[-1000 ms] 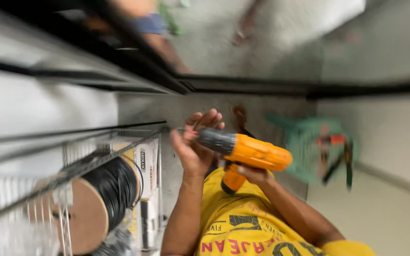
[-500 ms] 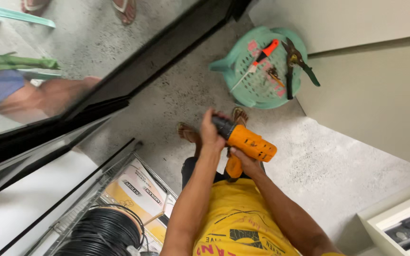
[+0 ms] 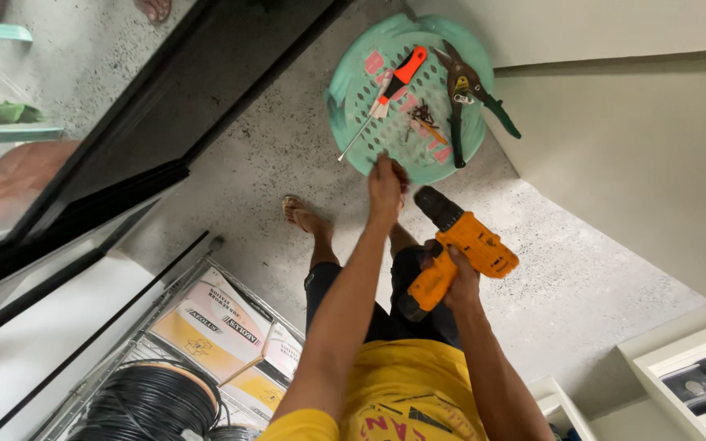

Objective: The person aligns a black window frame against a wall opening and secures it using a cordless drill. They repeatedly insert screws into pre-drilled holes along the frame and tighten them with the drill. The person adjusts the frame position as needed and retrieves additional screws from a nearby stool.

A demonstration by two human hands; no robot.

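— Head view, nearest first: what does the person carry?

— The right hand is clenched around the grip of an orange cordless drill, its black chuck aimed toward 11 o'clock. It looks dense and rigid, heaviest low at the battery end, so the grip is the sound place to hold it.

— And the other hand?

— The left hand reaches to 12 o'clock, fingers bent down at the near rim of a green plastic basket on the floor; whether it pinches anything cannot be told. Farther in lie small dark screws, light and easily spilled, a red-handled screwdriver and snips.
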